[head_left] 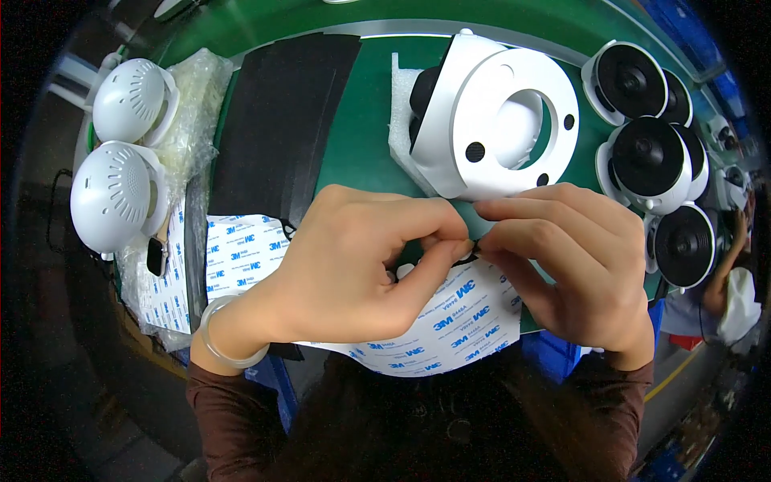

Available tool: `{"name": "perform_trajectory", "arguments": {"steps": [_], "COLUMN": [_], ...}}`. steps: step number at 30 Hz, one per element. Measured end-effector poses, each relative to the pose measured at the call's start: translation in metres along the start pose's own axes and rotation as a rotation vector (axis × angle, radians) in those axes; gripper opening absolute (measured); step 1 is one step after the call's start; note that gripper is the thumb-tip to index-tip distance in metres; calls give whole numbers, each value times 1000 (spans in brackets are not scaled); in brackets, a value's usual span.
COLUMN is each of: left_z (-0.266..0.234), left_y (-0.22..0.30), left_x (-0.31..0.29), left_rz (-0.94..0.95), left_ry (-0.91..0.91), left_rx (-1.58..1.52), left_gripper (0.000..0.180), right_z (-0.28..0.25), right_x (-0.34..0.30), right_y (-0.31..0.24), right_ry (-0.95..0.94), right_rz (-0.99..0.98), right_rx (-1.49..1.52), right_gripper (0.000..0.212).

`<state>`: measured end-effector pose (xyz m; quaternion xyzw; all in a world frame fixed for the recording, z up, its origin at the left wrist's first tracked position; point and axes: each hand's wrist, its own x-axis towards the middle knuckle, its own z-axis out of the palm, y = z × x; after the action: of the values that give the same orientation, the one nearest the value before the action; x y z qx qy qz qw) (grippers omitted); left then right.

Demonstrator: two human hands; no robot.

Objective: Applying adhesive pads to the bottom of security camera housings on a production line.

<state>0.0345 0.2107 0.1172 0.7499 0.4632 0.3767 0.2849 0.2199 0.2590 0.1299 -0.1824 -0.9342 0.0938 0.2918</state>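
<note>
My left hand and my right hand meet above a white backing sheet printed in blue. Their fingertips pinch together at a small black piece, mostly covered by the fingers; it looks thin and dark. Just beyond my hands rests a white ring-shaped housing, tilted, with a large round hole and several small black mesh dots on its face. White foam lies against its left side. Part of a small white thing shows under my left fingers, too hidden to name.
Two white domed units with slots stand at the far left beside clear plastic wrap. A black sheet lies left of centre on the green table. Several white units with black round fronts crowd the right. Another person's arm shows far right.
</note>
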Motion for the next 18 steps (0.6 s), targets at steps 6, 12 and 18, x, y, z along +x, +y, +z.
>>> {"name": "perform_trajectory", "arguments": {"steps": [6,12,18], "left_z": [-3,6,8], "left_y": [-2,-1,-6], "left_x": [-5,-8,-3], "left_rz": [-61,-253,-39], "left_ry": [47,173,78], "left_rx": [31,-67,53], "left_gripper": [8,63,84], "right_z": [-6,-21,-17], "right_x": [8,38,45], "right_y": [1,32,31], "right_ry": [-54,148,149], "right_rz": [-108,247,416], "right_rx": [-47,169,188], "right_gripper": [13,9,10]}}
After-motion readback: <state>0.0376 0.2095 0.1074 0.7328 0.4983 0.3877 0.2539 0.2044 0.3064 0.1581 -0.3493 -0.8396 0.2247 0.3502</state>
